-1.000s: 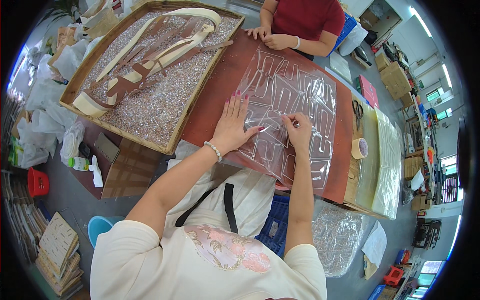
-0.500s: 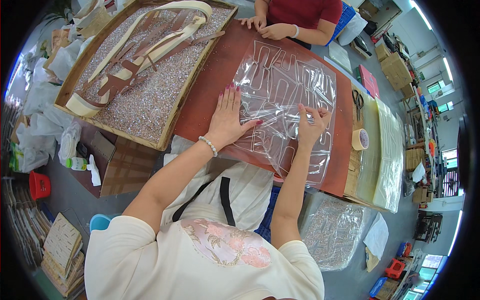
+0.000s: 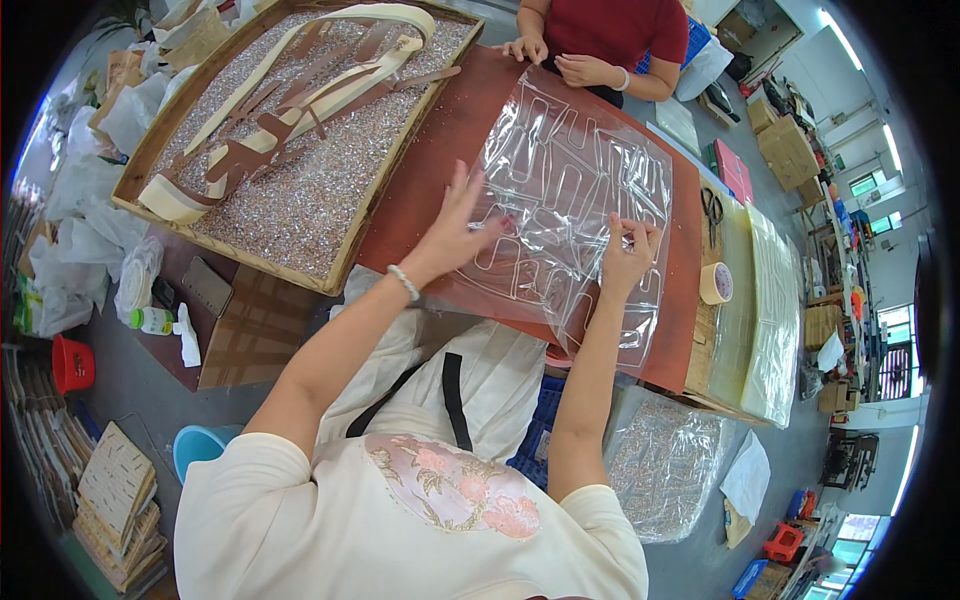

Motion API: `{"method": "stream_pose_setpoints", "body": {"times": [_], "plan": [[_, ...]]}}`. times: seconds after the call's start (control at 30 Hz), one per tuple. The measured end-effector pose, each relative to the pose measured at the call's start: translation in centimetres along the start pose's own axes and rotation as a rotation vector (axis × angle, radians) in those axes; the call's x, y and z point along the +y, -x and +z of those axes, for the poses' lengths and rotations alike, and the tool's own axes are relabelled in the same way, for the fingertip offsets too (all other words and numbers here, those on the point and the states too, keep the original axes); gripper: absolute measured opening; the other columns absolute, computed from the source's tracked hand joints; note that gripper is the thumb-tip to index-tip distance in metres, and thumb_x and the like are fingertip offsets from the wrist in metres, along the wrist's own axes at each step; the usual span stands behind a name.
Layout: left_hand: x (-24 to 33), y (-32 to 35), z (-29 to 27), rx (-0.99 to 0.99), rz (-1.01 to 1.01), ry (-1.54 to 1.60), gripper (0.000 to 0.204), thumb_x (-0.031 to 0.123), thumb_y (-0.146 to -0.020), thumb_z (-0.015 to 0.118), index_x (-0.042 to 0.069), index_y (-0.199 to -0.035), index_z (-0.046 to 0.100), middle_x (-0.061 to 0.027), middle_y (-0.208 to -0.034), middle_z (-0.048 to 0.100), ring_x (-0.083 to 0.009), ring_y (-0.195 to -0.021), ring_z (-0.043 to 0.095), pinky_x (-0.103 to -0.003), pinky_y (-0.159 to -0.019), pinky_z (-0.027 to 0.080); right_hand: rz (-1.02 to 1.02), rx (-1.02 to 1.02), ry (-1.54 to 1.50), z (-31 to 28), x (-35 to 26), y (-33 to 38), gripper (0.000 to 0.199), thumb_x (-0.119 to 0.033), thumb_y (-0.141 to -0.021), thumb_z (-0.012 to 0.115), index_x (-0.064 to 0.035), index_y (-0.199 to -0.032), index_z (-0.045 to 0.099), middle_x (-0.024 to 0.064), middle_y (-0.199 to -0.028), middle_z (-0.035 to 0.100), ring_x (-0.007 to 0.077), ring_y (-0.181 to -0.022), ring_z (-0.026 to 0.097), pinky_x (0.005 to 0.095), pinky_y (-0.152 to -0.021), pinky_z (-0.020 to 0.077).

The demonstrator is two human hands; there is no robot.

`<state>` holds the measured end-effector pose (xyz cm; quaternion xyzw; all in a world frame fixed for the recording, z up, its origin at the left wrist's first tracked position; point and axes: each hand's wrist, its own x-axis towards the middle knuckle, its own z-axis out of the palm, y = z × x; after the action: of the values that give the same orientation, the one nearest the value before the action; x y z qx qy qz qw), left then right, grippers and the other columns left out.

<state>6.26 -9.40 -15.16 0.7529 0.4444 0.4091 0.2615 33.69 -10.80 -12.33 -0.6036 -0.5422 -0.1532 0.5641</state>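
- Far left: red bucket (image 3: 72, 362) on the floor, white bags (image 3: 70, 240) piled beside it; a stack of patterned boards (image 3: 115, 505) at the near left.
- Large shallow tray (image 3: 150, 165) at the left of the surface (image 3: 420, 190), filled with glittering granules; cream and brown strap pieces (image 3: 300, 80) lie on top.
- Small green-and-white bottle (image 3: 152, 320) and a dark phone (image 3: 206, 286) sit just near of the tray's near edge.
- Left hand (image 3: 455, 235), bead bracelet at the wrist, fingers spread and loose; fingertips rest on the left edge of the clear plastic sheet (image 3: 570, 200). Grasping nothing.
- The clear plastic sheet lies mid-surface on the reddish-brown top, crinkled, with outlined shapes across it; its near edge hangs toward the person.
- Right hand (image 3: 628, 258) sits on the sheet's right portion, fingers curled, thumb and forefinger pinched at the film. Cannot tell whether it pinches the film or a small piece on it.
- Far side: another person in a red top, both hands (image 3: 555, 58) resting at the sheet's far edge.
- Right of the sheet: scissors (image 3: 712, 207), then a roll of tape (image 3: 715, 283), on a pale board.
- Far right: stacked pale foam sheets (image 3: 775, 320).
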Motion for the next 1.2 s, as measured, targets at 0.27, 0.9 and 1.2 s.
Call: {"method": "stream_pose_setpoints", "body": {"times": [0.27, 0.9, 1.2], "plan": [[-1.4, 19.9, -13.4, -0.11, -0.152, 0.126, 0.027, 0.0, -0.09, 0.054, 0.003, -0.115, 0.065, -0.0152, -0.128, 0.06, -0.0276, -0.12, 0.056, -0.036, -0.104, 0.039, 0.15, -0.148, -0.126, 1.6, -0.5, 0.5, 0.018, -0.013, -0.078, 0.077, -0.0003, -0.077, 0.065, 0.0041, -0.084, 0.051, 0.0143, -0.069, 0.051, 0.0287, -0.064, 0.0439], [-22.7, 68.9, -22.5, -0.801, -0.86, -0.255, 0.033, 0.028, -0.089, 0.053, 0.001, -0.105, 0.064, -0.0237, -0.101, 0.066, -0.0419, -0.095, 0.063, -0.047, -0.079, 0.05, 0.214, -0.242, -0.094, 2.9, -0.9, 1.2, 0.018, -0.012, -0.078, 0.078, -0.0001, -0.076, 0.065, 0.0038, -0.081, 0.051, 0.0132, -0.07, 0.05, 0.0277, -0.065, 0.042], [-19.9, 64.2, -20.1, -0.836, -0.825, -0.132, 0.035, 0.03, -0.088, 0.054, 0.001, -0.107, 0.064, -0.0235, -0.102, 0.066, -0.0412, -0.095, 0.063, -0.046, -0.079, 0.051, 0.18, -0.245, -0.101, 3.3, -0.4, 0.5, 0.018, -0.013, -0.078, 0.078, -0.0004, -0.077, 0.066, 0.0042, -0.082, 0.051, 0.0134, -0.07, 0.05, 0.0282, -0.064, 0.0427]]}}
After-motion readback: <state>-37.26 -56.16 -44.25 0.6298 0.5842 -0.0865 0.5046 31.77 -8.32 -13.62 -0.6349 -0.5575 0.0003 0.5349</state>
